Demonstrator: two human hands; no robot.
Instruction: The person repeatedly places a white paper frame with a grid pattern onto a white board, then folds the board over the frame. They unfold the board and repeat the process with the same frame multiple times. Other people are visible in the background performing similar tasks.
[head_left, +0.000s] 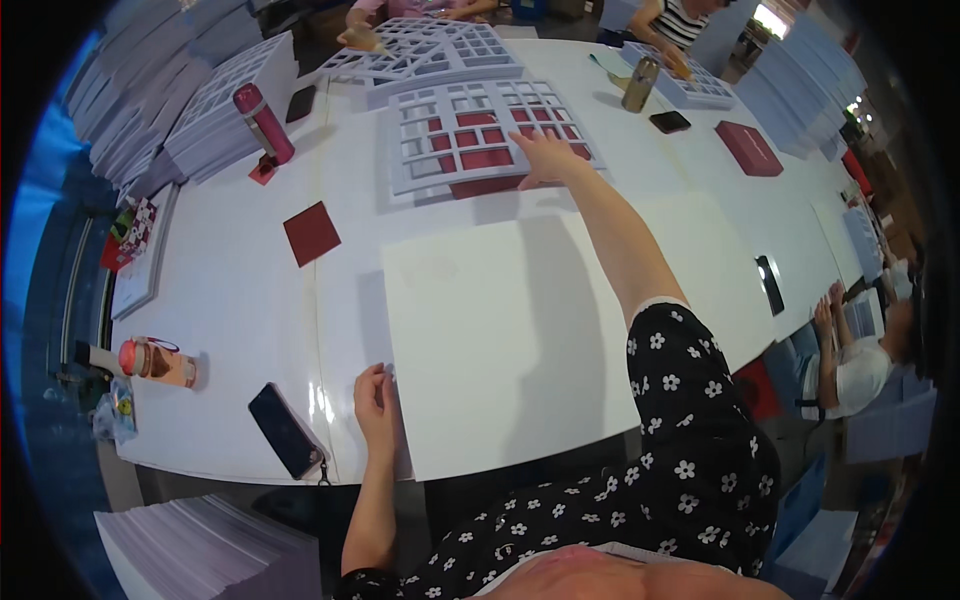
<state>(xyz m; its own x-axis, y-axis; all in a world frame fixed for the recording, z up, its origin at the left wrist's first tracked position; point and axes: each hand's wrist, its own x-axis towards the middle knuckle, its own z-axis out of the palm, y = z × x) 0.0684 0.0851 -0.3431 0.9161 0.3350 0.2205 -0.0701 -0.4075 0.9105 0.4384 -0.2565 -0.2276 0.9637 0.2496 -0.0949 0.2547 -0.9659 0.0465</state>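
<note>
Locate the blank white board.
In the head view, the board lies on the table near centre, just right of the left hand and nearer the camera than the white lattice panel.

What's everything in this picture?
Table: one, white, middle
Board: one, white, front of table
Grid panel: one, white, beyond board
Red pieces: count unclear, red, under panel
Stacks: several, pale, left, right, far
Phones: four, black, both sides
Bottles: at least three, pink, gold, red-capped, both sides
Square: one, dark red, left of board
Box: one, red, far right
Other people: at least three, pink, striped, white tops, far, right
Rim clutter: unclear, mixed, edges
Sleeves: two, black flowered, bottom
Left hand: one, bare, beside board
Right hand: one, bare, over panel
</note>
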